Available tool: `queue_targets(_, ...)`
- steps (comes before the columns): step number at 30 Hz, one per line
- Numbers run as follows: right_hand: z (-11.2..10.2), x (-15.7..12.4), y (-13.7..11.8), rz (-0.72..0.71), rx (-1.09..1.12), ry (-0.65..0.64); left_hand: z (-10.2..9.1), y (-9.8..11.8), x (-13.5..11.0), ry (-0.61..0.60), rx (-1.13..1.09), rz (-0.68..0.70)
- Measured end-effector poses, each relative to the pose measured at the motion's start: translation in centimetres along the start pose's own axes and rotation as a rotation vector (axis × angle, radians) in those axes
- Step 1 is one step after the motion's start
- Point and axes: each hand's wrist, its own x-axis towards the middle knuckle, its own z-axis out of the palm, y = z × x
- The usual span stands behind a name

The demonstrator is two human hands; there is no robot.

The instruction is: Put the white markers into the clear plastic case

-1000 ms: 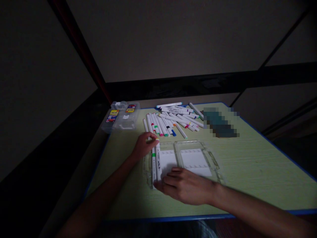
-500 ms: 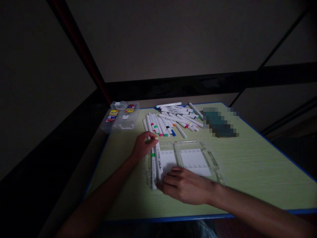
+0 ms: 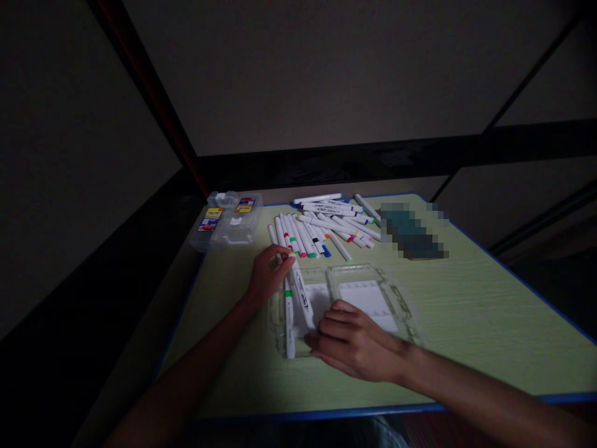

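Green tabletop (image 3: 476, 317): hands (image 3: 349, 341) hold a marker (image 3: 298, 280), its black lettering (image 3: 304, 299) seemingly unreadable.

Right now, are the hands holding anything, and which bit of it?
Yes, a white marker. The left hand pinches its far end; the right hand is at its near end, but whether it grips there cannot be told.

Your printed white marker (image 3: 300, 290) slants over the left half of the clear two-part case (image 3: 359, 269), near end angled right. Your green-banded marker (image 3: 290, 323) lies along the case's left side, pointing toward the desk's (image 3: 466, 323) near edge.
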Motion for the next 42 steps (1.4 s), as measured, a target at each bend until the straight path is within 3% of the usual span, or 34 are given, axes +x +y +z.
queue_targets(10,-1.8,-0.9,2.6,0.21,0.04,0.086,0.0,-1.9,0.5,0.16,-0.142,-0.067)
queue_targets(14,-2.0,-1.4,3.8,0.297,0.077,0.059,-0.1,-2.5,0.7,0.191,-0.138,-0.081)
queue_targets(21,-1.9,-1.3,3.9,0.207,-0.032,-0.11,-0.2,-2.1,0.6,0.123,-0.14,-0.017)
queue_targets(26,-1.9,-1.3,4.0,0.219,-0.064,-0.142,-0.2,-2.0,0.6,0.107,-0.191,-0.006)
queue_targets(37,-1.6,-2.1,5.7,0.455,0.154,-0.017,-0.2,-2.6,0.7,0.104,-0.2,-0.045)
queue_targets(42,-1.6,-2.1,6.4,0.625,0.245,0.1,-0.2,-2.5,0.6,0.084,-0.219,-0.053)
